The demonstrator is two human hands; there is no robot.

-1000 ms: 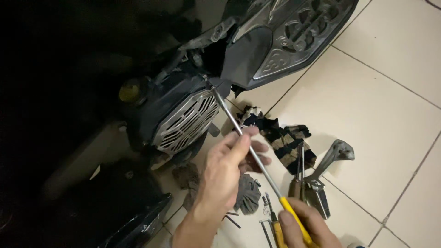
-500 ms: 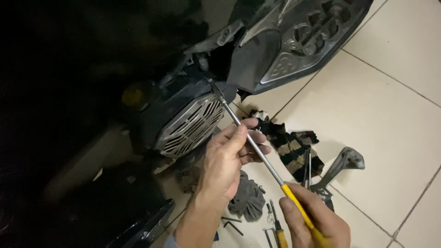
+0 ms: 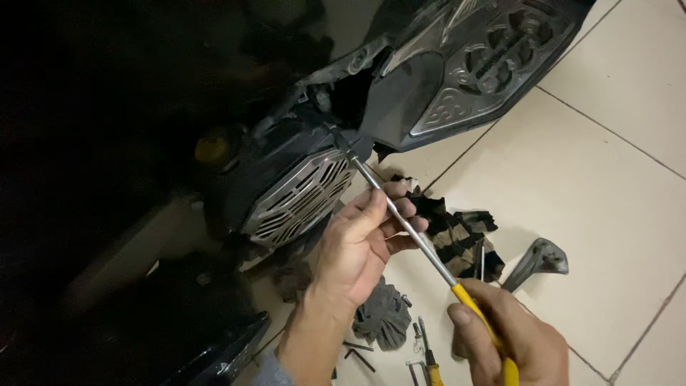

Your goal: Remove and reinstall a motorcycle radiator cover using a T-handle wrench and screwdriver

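My right hand (image 3: 509,336) grips the yellow handle of a long screwdriver (image 3: 400,214). Its steel shaft runs up and left, and the tip sits at the top edge of a scooter's slotted silver fan cover (image 3: 296,200). My left hand (image 3: 357,243) pinches the shaft near its middle with thumb and fingers. The black scooter body (image 3: 457,71) fills the top of the view. A yellow cap (image 3: 211,146) shows on the dark engine to the left of the cover.
A black and tan striped cloth (image 3: 457,236) lies on the white tiled floor (image 3: 593,179) under the shaft. A grey rag (image 3: 382,318), a grey metal bracket (image 3: 536,261), a second yellow-handled tool (image 3: 429,361) and small loose bits lie near my hands.
The view has shifted slightly. Both hands keep the screwdriver against the fan cover, and my right hand has drawn back down and right along the handle.
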